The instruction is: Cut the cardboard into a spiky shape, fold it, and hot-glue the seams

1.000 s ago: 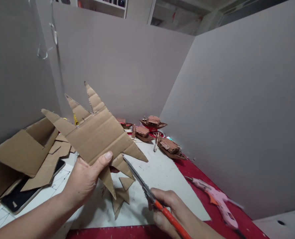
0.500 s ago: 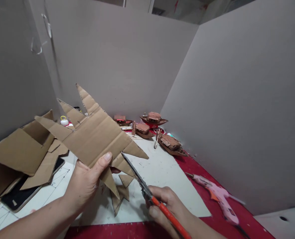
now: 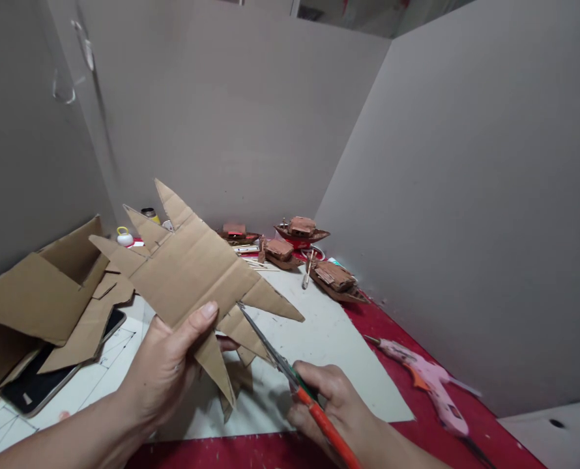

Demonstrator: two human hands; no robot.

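Observation:
My left hand (image 3: pixel 180 365) grips a spiky cardboard cutout (image 3: pixel 187 273), thumb on its upper face and fingers underneath. Triangular points stick out from two sides of the cardboard. Closed around the scissors (image 3: pixel 314 417) with red handles is my right hand (image 3: pixel 329 391). Their long blades point up and left, the tip at the inner corner between two of the cutout's points. Whether the blades are parted is hard to make out. Beneath the cutout, partly hidden by it, small cardboard scraps (image 3: pixel 227 405) lie on the white sheet (image 3: pixel 339 345).
To the right, a pink glue gun (image 3: pixel 431 384) rests on the red table covering (image 3: pixel 382 326). Several brown model boats (image 3: pixel 336 277) stand at the back. At left are an open cardboard box (image 3: pixel 36 293), a phone (image 3: pixel 30 391) under cardboard and a drawn pattern sheet (image 3: pixel 94 378).
The cutout has shifted slightly right and down at its spiky ends. The scissors and right hand have turned a little, their tip staying at the same inner corner.

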